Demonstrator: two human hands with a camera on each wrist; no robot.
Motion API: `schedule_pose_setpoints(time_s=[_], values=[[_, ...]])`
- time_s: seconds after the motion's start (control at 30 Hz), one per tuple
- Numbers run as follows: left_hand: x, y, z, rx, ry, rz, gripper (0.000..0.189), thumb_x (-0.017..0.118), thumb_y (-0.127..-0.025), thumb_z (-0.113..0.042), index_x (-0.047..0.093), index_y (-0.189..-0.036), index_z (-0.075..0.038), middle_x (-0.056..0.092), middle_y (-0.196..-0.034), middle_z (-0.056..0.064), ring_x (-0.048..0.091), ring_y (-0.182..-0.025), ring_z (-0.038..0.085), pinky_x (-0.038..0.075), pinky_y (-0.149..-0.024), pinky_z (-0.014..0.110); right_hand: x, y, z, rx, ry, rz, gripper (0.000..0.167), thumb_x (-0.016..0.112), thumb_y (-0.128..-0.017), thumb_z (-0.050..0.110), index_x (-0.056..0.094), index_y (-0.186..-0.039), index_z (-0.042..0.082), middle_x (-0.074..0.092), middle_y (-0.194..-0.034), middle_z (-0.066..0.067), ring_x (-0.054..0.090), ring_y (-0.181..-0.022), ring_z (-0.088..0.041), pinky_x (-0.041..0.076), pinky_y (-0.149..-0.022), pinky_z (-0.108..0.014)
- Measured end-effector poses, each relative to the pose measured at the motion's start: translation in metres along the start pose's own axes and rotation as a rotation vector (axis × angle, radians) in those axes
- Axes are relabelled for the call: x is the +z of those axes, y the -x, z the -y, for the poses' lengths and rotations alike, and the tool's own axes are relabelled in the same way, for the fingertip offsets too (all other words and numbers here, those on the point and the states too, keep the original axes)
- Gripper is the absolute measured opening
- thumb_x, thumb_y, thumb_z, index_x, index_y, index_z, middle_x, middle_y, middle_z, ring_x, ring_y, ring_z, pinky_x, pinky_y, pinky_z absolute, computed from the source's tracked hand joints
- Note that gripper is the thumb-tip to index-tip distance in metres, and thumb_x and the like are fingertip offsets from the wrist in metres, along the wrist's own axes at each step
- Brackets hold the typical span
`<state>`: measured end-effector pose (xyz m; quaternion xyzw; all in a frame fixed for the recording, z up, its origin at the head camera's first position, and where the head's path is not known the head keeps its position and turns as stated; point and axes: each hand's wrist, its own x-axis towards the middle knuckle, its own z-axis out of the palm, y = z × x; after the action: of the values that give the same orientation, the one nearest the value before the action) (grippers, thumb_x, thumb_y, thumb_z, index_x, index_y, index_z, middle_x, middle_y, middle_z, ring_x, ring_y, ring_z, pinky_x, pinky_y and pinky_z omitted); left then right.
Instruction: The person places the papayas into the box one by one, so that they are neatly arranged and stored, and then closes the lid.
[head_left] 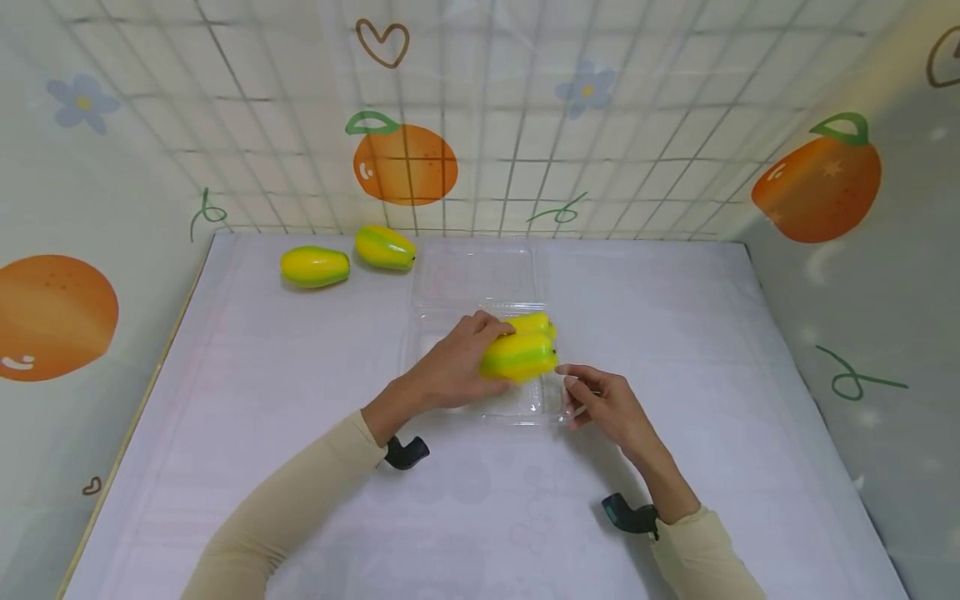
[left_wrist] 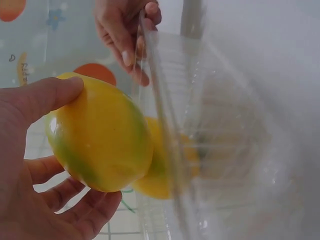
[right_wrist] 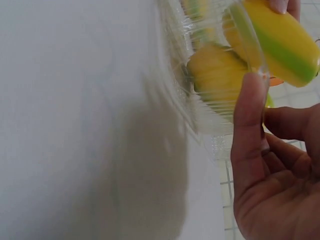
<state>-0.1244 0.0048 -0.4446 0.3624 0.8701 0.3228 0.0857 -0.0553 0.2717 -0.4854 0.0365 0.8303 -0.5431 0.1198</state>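
My left hand (head_left: 461,362) grips a glossy yellow papaya with green streaks (head_left: 519,358), thumb on one side and fingers on the other. It holds the fruit tilted over a clear plastic clamshell box (head_left: 513,419). A second papaya (right_wrist: 215,72) lies inside the box, beyond the held one and partly covered by it in the head view. At the box's near right corner, my right hand (head_left: 607,408) pinches the clear rim between thumb and fingers, as the right wrist view shows. The box's lid (head_left: 480,275) lies folded open toward the back.
Two more papayas, one on the left (head_left: 315,267) and one beside the lid (head_left: 385,247), lie at the back of the white table (head_left: 300,367). Behind them stands a wire grid (head_left: 517,158) against printed cloth. Cloth walls flank both sides.
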Motion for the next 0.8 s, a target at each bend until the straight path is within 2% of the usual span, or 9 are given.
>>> schedule_pose_setpoints(time_s=[0.23, 0.43, 0.6, 0.8], values=[[0.01, 0.001, -0.004, -0.015, -0.025, 0.038, 0.067, 0.078, -0.088, -0.034, 0.048, -0.145, -0.012, 0.042, -0.133, 0.004, 0.043, -0.12, 0.02, 0.045, -0.101, 0.03, 0.001, -0.001, 0.001, 0.018, 0.043, -0.011, 0.045, 0.055, -0.106, 0.021, 0.052, -0.142, -0.006, 0.062, -0.092, -0.017, 0.064, -0.072, -0.027, 0.06, -0.066, -0.029], [0.022, 0.002, -0.005, -0.044, -0.074, 0.063, 0.068, 0.079, -0.088, -0.037, 0.048, -0.145, -0.017, 0.041, -0.129, 0.002, 0.043, -0.115, 0.018, 0.049, -0.094, 0.028, 0.001, 0.0, 0.001, -0.011, 0.028, -0.01, 0.044, 0.055, -0.106, 0.021, 0.053, -0.141, -0.005, 0.062, -0.092, -0.018, 0.064, -0.072, -0.026, 0.06, -0.064, -0.03], [0.032, 0.002, -0.006, -0.044, -0.132, 0.069, 0.069, 0.08, -0.087, -0.038, 0.049, -0.146, -0.019, 0.046, -0.129, 0.002, 0.045, -0.113, 0.017, 0.049, -0.091, 0.028, 0.001, 0.0, 0.001, -0.009, 0.019, -0.008, 0.044, 0.055, -0.106, 0.022, 0.054, -0.141, -0.005, 0.062, -0.092, -0.018, 0.065, -0.069, -0.026, 0.06, -0.063, -0.032], [0.035, 0.004, -0.008, -0.034, -0.178, 0.066, 0.068, 0.078, -0.089, -0.039, 0.049, -0.149, -0.022, 0.052, -0.135, 0.003, 0.048, -0.113, 0.019, 0.05, -0.091, 0.031, 0.0, 0.002, 0.001, 0.004, 0.019, -0.011, 0.045, 0.055, -0.106, 0.024, 0.053, -0.141, -0.004, 0.063, -0.093, -0.017, 0.065, -0.069, -0.026, 0.061, -0.064, -0.033]])
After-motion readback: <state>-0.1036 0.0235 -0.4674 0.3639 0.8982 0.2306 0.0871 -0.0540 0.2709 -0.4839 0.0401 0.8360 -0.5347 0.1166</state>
